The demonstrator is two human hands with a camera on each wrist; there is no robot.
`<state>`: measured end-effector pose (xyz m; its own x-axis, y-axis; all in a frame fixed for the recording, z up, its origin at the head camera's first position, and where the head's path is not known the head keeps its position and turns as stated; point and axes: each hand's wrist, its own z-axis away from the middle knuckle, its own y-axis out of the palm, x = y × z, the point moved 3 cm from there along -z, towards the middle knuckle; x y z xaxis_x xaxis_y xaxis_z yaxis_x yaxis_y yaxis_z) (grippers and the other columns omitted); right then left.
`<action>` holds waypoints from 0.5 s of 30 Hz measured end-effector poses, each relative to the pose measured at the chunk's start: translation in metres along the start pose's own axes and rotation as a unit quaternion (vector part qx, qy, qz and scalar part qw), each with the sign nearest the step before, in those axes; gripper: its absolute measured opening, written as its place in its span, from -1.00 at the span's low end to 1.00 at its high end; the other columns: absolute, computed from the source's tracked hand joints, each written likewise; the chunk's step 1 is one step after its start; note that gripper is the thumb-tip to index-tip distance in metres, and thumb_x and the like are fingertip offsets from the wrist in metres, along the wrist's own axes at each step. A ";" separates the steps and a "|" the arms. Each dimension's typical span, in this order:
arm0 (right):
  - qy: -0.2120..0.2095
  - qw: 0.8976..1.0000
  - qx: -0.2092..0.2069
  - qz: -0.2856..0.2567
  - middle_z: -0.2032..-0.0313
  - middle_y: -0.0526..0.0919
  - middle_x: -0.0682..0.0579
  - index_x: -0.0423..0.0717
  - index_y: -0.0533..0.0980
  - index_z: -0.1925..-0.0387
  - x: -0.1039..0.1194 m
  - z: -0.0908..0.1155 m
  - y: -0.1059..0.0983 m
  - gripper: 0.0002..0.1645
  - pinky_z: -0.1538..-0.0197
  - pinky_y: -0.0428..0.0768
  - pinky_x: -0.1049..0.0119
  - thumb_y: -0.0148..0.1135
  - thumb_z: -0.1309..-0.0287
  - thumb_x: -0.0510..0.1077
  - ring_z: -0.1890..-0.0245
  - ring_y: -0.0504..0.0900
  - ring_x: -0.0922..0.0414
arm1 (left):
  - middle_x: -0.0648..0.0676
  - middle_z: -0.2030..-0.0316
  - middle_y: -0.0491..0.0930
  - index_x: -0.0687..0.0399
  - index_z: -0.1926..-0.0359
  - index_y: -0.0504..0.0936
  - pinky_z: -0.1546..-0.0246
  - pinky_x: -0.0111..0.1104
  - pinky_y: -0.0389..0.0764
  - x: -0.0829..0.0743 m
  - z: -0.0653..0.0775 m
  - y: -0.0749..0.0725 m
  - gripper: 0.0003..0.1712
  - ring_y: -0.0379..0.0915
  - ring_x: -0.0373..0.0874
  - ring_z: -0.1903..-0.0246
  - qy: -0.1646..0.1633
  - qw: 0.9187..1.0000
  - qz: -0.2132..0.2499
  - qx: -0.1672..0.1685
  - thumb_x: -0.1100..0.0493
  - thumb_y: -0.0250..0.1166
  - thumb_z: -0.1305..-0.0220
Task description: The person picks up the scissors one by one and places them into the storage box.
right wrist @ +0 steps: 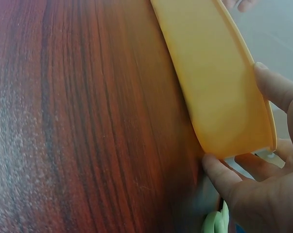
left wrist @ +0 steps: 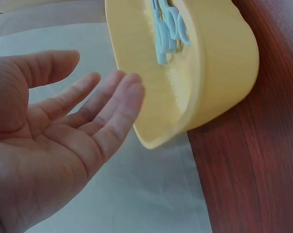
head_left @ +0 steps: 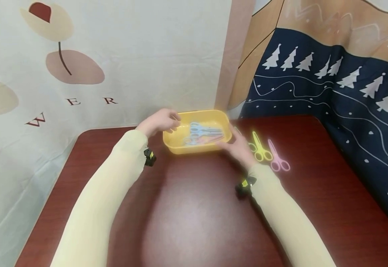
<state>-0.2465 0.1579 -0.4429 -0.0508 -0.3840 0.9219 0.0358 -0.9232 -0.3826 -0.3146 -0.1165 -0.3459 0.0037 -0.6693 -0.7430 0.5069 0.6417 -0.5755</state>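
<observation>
A yellow plastic tray point(head_left: 200, 149) stands at the back of the table, with several light-blue-handled scissors point(head_left: 196, 129) and a pink piece point(head_left: 210, 138) lying inside. By its left end is my left hand point(head_left: 162, 120); the left wrist view shows that hand's fingers point(left wrist: 119, 109) loosely spread at the rim, holding nothing. My right hand point(head_left: 238, 146) grips the right end, thumb on the rim and fingers around the lower corner, as the right wrist view shows. Just right of that hand lie yellow scissors point(head_left: 260, 147) and pink scissors point(head_left: 276, 156). Green scissors point(right wrist: 214, 222) are partly hidden beside it.
The dark red wooden table point(head_left: 194, 207) stretches in front of the tray. A pale printed cloth point(head_left: 147, 66) hangs close behind it, and a navy cloth with white trees point(head_left: 314, 89) hangs at the back right.
</observation>
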 end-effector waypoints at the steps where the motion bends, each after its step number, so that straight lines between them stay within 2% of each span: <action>1: 0.000 1.000 0.001 0.000 -0.59 0.16 0.15 0.41 0.06 -0.62 0.000 0.001 0.000 0.18 -0.55 0.11 -0.08 0.55 -0.11 0.06 -0.58 0.12 0.01 | 0.41 -0.26 0.47 0.44 -0.34 0.39 -0.20 -0.03 0.57 0.002 0.002 -0.002 -0.52 0.51 0.32 -0.20 0.005 1.000 0.001 -0.010 0.29 0.10 -0.50; 7: 0.003 1.000 0.001 0.001 -0.58 0.17 0.15 0.44 0.07 -0.61 0.002 0.003 0.002 0.18 -0.55 0.10 -0.09 0.56 -0.09 0.09 -0.57 0.13 0.02 | 0.37 -0.25 0.48 0.39 -0.30 0.45 -0.19 0.00 0.57 0.016 0.012 -0.012 -0.55 0.51 0.29 -0.16 0.014 0.997 -0.004 -0.075 0.26 0.10 -0.49; 12: 0.002 1.000 -0.003 0.003 -0.58 0.19 0.12 0.43 0.07 -0.61 0.003 0.004 0.002 0.18 -0.55 0.09 -0.09 0.56 -0.09 0.09 -0.57 0.13 0.01 | 0.34 -0.25 0.47 0.36 -0.31 0.44 -0.27 0.04 0.47 0.029 0.020 -0.017 -0.51 0.42 0.23 -0.24 0.009 0.991 -0.042 -0.131 0.20 0.13 -0.46; 15: -0.006 1.000 -0.003 -0.003 -0.57 0.21 0.10 0.42 0.08 -0.61 0.003 0.005 0.003 0.18 -0.56 0.07 -0.09 0.56 -0.09 0.05 -0.57 0.12 0.01 | 0.34 -0.29 0.45 0.33 -0.34 0.41 -0.30 0.05 0.42 0.038 0.025 -0.017 -0.47 0.37 0.23 -0.29 0.000 0.987 -0.048 -0.151 0.15 0.14 -0.46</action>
<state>-0.2414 0.1537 -0.4406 -0.0393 -0.3775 0.9252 0.0288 -0.9260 -0.3765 -0.3019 -0.1622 -0.3557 -0.0311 -0.7321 -0.6805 0.2252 0.6582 -0.7184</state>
